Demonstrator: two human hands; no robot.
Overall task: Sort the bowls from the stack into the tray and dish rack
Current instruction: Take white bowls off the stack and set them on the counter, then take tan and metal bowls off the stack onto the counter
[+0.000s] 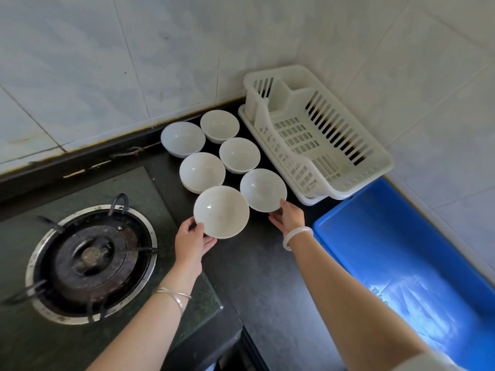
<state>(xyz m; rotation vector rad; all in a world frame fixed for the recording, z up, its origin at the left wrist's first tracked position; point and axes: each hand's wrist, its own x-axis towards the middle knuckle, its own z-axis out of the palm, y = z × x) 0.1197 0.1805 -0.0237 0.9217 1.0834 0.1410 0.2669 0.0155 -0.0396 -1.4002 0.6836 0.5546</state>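
Several white bowls stand in two rows on the black counter (249, 263). My left hand (191, 241) grips the near rim of the nearest bowl (221, 211). My right hand (288, 216) holds the near edge of the bowl (263, 189) beside it. Behind them, one bowl (202, 171) tops a short stack, and single bowls sit at the middle (239, 154), the back (219, 125) and the back left (183, 138). The white dish rack (348, 180) stands empty on its drip tray to the right. A blue tray (401, 236) lies empty at the near right.
A gas burner (91, 263) with a black pan support fills the left of the hob. Tiled walls (107, 62) meet in a corner behind the rack. The counter's front edge runs below my arms.
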